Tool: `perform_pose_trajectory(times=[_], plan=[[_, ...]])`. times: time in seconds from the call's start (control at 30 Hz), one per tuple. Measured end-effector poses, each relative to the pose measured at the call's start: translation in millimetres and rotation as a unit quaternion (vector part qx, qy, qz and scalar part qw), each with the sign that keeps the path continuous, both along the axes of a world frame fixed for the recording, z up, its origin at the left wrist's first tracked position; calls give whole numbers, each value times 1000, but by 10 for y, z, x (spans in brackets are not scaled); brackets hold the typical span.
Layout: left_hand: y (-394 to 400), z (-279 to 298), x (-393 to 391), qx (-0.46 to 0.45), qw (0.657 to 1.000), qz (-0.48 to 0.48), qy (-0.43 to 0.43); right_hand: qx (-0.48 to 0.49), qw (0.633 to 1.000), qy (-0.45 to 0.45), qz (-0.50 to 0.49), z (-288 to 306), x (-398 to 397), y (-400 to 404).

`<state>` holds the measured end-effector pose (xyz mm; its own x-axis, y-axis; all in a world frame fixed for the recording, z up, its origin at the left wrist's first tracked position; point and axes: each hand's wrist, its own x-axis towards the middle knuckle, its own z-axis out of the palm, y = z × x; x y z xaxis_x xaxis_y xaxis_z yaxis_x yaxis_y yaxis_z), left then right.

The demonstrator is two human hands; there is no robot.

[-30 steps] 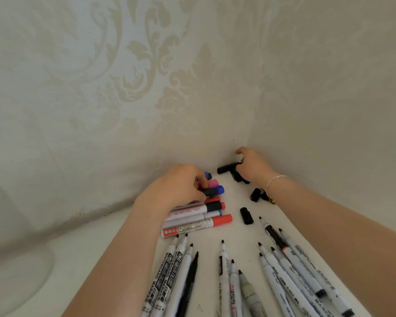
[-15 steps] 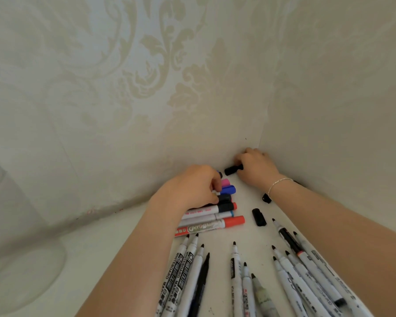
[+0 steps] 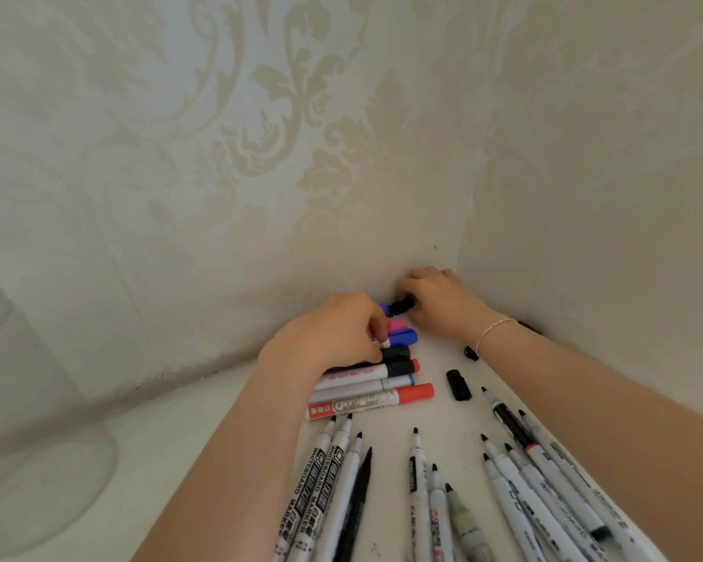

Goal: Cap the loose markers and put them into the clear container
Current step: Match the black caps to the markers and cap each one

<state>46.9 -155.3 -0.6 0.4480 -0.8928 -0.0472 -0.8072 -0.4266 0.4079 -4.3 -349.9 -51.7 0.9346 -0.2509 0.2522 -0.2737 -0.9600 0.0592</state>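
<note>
Clear plastic, the container (image 3: 37,460) stands far left on the desk (image 3: 187,432), open room between. The left hand (image 3: 333,334) curls onto capped markers (image 3: 374,383); the right hand (image 3: 443,302) seemingly pinches a black cap (image 3: 402,306) in the cramped corner. Uncapped markers (image 3: 516,488) nearby: light, stiff, grip mid-barrel.

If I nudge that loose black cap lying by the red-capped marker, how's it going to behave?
The black cap looks like a short, rounded plastic tube lying on its side, so it would probably roll or skid across the smooth white tabletop. It seems small and hollow, so likely very light. It looks stiff, not fragile.
</note>
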Motion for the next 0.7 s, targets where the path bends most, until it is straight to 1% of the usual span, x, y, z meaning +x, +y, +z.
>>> perform_pose_trajectory(times=[0.07,0.1,0.17,0.2,0.23,0.33,0.4,0.47,0.63,0.67,0.7], plan=[[15,12,5,1,1000,-2,3,66,998,-19,-8,25,6,-45],[21,19,9,1,1000,-2,4,127,991,-43,-25,53,-7,-76],[32,29,16,1,1000,2,6,256,958,-103,-81,134,-64,-146],[38,35,18,3,1000,5,6,293,943,-115,-108,167,-105,-190],[41,40,17,5,1000,7,6,307,938,-103,-126,193,-150,-228],[37,50,4,9,1000,5,-1,307,940,-28,-146,209,-257,-278],[35,50,-10,9,1000,4,2,337,929,-33,-152,195,-282,-285],[32,52,-27,8,1000,2,4,401,902,-57,-148,186,-305,-282],[23,57,-19,11,1000,13,4,543,818,-109,-152,274,-407,-252],[24,55,-12,12,1000,16,2,555,810,-105,-159,284,-428,-266],[26,53,-8,13,1000,18,-1,554,810,-91,-169,292,-448,-275]])
